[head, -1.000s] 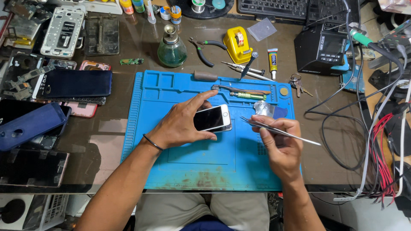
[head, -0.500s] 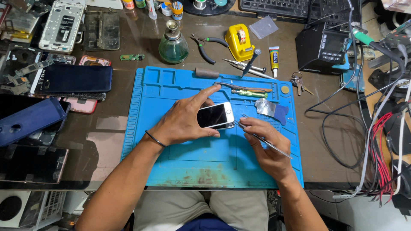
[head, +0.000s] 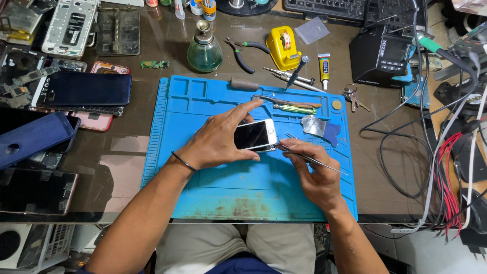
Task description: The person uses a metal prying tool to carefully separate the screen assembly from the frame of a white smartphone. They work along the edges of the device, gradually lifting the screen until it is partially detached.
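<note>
Both our hands meet at the smartphone (head: 255,135): left hand (head: 218,142) fingers clasp it lengthwise left-right, right hand (head: 317,172) fingers pinch tweezers (head: 309,158) touching its right end.

Glossy glass-fronted phone (head: 255,135), shiny metal tweezers (head: 309,158), matt blue rubbery mat (head: 243,190).
</note>
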